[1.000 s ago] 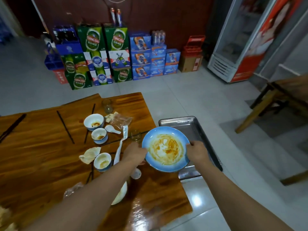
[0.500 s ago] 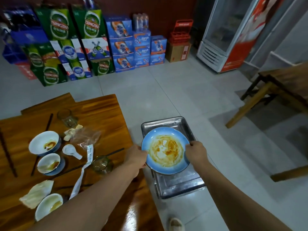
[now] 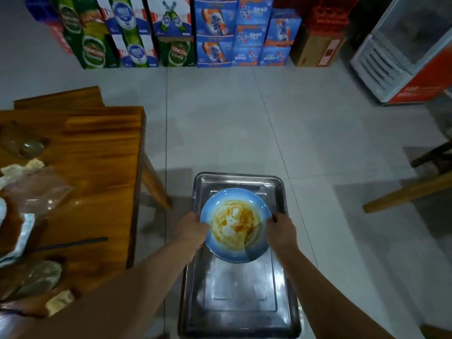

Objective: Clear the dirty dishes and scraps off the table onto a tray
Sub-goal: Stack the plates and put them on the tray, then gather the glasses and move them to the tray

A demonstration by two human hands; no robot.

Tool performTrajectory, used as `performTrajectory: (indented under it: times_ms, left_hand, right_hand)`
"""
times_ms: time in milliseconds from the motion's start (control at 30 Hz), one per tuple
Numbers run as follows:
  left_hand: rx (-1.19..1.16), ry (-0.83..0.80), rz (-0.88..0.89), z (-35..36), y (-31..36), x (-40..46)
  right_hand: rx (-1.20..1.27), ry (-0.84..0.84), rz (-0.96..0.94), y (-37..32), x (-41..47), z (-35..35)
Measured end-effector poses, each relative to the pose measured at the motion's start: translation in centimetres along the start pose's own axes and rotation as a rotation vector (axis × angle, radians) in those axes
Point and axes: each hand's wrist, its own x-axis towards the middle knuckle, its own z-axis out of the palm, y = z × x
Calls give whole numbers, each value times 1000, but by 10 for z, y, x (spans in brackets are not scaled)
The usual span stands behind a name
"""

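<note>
Left hand [image 3: 192,231] and right hand [image 3: 280,230] pinch blue plate [image 3: 236,225] rims — over steel tray [image 3: 241,321], table [image 3: 97,152] edge well left

Glossy metal tray [image 3: 281,302], shiny glazed blue plate [image 3: 254,201], and polished wood table [image 3: 97,167].

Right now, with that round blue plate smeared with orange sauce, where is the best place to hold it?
By opposite edges of the rim, from left and right, as the left hand and right hand do on the blue plate: wide, shallow, its sauce in the middle, so level and clean.
</note>
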Motion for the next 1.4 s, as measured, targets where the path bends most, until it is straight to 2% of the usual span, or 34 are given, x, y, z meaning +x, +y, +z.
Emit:
performTrajectory:
  times_ms: [367,567,800,1000,1133,1300,1400]
  left_hand:
    - [26,53,-74,63,-39,156]
    - [63,104,-60,79,-51,194]
    - [217,150,-59,86,-50,192]
    - [237,151,-27,88,-52,190]
    - [287,119,-25,87,-48,184]
    - [235,76,-46,75,-32,160]
    - [227,50,-39,64,-18,135]
  right_hand:
    - [-8,-95,-8,41,129,87]
    - [15,-87,7,51,159,116]
    - [19,-114,36,62,167,129]
    - [38,-119,14,65,169,131]
    - [58,-193,60,62,166,129]
    - [21,-268,71,48,147,118]
    - [-50,-263,-2,48,142,115]
